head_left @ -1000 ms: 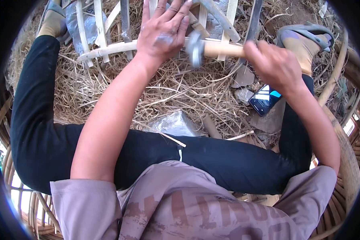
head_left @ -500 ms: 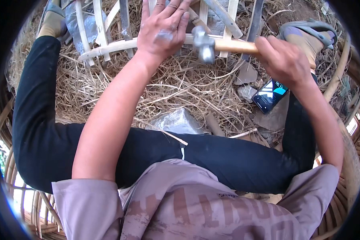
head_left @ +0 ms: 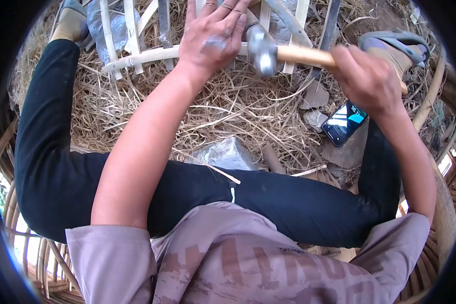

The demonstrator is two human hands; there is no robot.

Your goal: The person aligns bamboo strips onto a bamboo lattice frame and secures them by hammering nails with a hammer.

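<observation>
My right hand [head_left: 367, 76] is wrapped around the wooden handle of a hammer [head_left: 301, 54]. Its metal head, slightly blurred, hovers at or over the right part of a curved bamboo strip [head_left: 152, 53]; contact cannot be made out. Over the same strip lies my left hand [head_left: 210, 38], palm down, fingers stretched out and a little apart, with a greyish mark on its back. Several bamboo slats [head_left: 131, 30] cross the strip and run up out of view. What sits under my left palm is hidden.
Dry straw and shavings [head_left: 238, 109] cover the ground. A phone [head_left: 343, 123] with a lit screen lies by my right leg, next to flat stones [head_left: 315, 95]. A plastic-wrapped block [head_left: 225, 153] is between my legs. Woven bamboo [head_left: 443, 213] surrounds me.
The view has shifted slightly, so both hands and the frame appear a little further right. The hammer stays in my right hand near the strip, and my left hand keeps its place on it.
</observation>
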